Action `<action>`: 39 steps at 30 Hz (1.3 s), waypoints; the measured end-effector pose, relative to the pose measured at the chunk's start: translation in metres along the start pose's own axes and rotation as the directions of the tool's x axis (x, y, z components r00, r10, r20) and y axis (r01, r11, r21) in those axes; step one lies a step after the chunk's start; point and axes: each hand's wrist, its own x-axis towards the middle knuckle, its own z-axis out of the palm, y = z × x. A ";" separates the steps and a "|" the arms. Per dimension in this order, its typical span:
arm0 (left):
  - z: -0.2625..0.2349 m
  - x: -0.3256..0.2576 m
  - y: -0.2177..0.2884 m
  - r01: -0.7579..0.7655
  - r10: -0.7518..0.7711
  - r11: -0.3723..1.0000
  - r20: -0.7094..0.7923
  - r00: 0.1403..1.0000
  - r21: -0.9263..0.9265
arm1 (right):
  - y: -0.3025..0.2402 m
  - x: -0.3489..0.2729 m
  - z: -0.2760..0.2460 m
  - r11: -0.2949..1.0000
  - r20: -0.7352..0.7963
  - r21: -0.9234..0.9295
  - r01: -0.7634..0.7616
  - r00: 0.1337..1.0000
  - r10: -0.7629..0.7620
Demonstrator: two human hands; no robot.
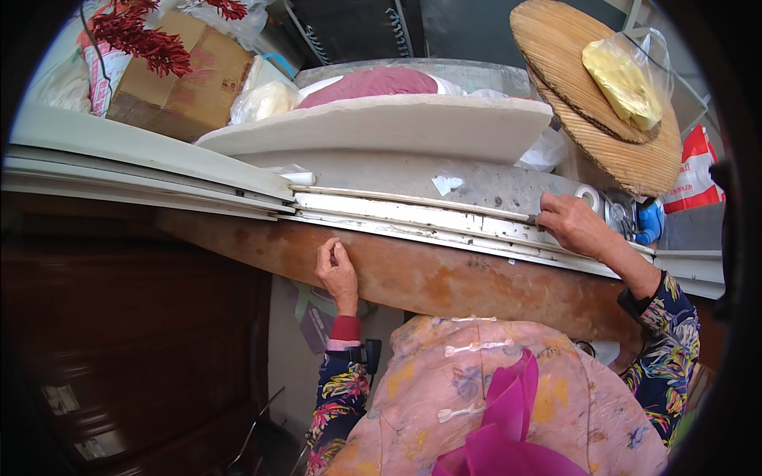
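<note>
A white sliding-window track (413, 218) runs across in front of me, with dark dirt specks along its grooves. Over its right part is my right hand (565, 224), fingers pinched together at the far rail. A small dark tip shows at those fingertips, too small to name. My left hand (339, 274) is closed with curled fingers above the brown wooden sill (444, 278), near the track's left part. Whatever its fingers may hold is hidden. The white window sashes (151, 178) are slid to the left.
Beyond the track lie a grey ledge (381, 170), a long pale slab (381, 125) and a cardboard box (186, 75). Round woven lids (556, 47) with a yellow bag (623, 79) stand at right. Near my right hand are a tape roll (587, 196) and a blue object (651, 222).
</note>
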 end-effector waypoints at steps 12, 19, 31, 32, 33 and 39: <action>-0.002 -0.001 0.003 -0.049 0.049 0.999 -0.005 0.999 -0.010 | 0.001 0.000 0.021 0.983 0.122 -0.071 0.169 0.980 -0.159; -0.007 -0.002 0.009 0.004 -0.004 1.000 0.026 1.000 0.005 | -0.001 0.035 0.037 0.956 0.058 -0.040 0.290 0.956 -0.288; -0.015 -0.002 0.014 0.021 -0.022 0.999 0.026 0.999 0.030 | -0.002 0.111 0.027 0.867 -0.376 0.494 -0.064 0.884 0.280; -0.015 -0.002 0.014 0.017 -0.018 1.000 0.020 1.000 0.022 | 0.001 0.106 0.021 0.865 -0.354 0.497 -0.066 0.895 0.271; -0.013 -0.003 0.013 0.029 -0.030 0.999 0.021 0.999 0.014 | 0.005 0.101 0.016 0.867 -0.332 0.494 -0.068 0.906 0.261; -0.012 -0.004 0.014 -0.006 0.006 1.000 0.006 1.000 0.011 | -0.017 0.066 0.018 0.860 -0.171 0.496 -0.118 0.958 0.231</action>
